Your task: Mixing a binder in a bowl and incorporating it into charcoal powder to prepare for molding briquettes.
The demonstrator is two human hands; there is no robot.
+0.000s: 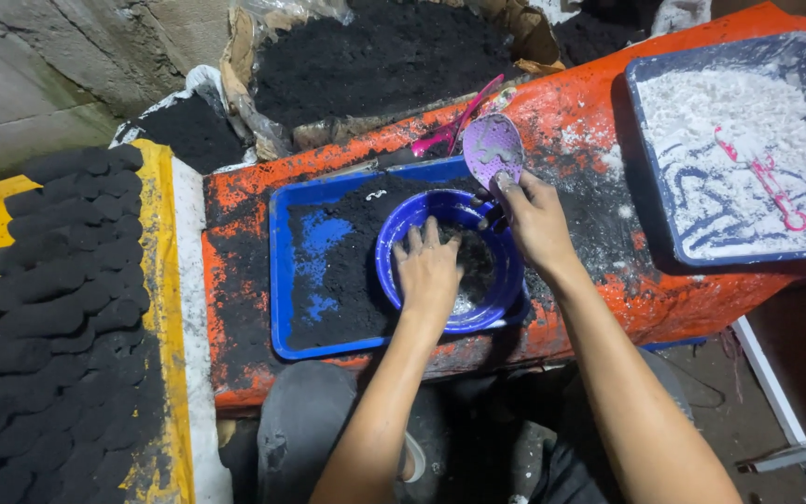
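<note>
My left hand (428, 273) is pressed palm-down into black powder inside a round blue bowl (401, 233). The bowl sits in a blue rectangular tray (282, 280) dusted with the same black powder. My right hand (534, 219) grips the handle of a purple scoop (492, 147), held tilted up at the bowl's far right rim. The scoop's face is smeared with powder.
An orange table (599, 121) holds a second blue tray (650, 187) of white powder with a pink tool (776, 191). A sack of black powder (375, 56) lies behind. Rows of black briquettes (48, 308) rest on a yellow sheet at left. My knees are below the table.
</note>
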